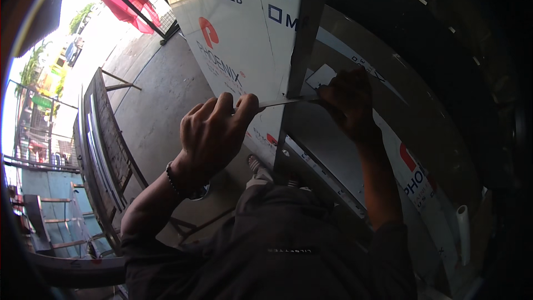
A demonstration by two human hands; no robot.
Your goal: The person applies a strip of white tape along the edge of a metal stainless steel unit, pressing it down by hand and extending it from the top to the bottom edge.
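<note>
We are finding the thin pale strip [277,103] at the centre, stretching across the edge of the upright metal panel [239,39]; whether it is touching, we are not confirming. At its 8 o'clock, the left hand [214,128] is pinching one end between thumb and curled fingers. At 3 o'clock, the right hand [351,105] is closing in shadow around the other end. On progress, we are judging the work as partway: both ends are being held and the strip is spanning the edge, while nothing is showing it as finished. How much is remaining, we are not able to tell. Further out, a white roll [463,233] is standing at 4 o'clock, and a dark frame [114,144] is lying towards 8 o'clock.
</note>
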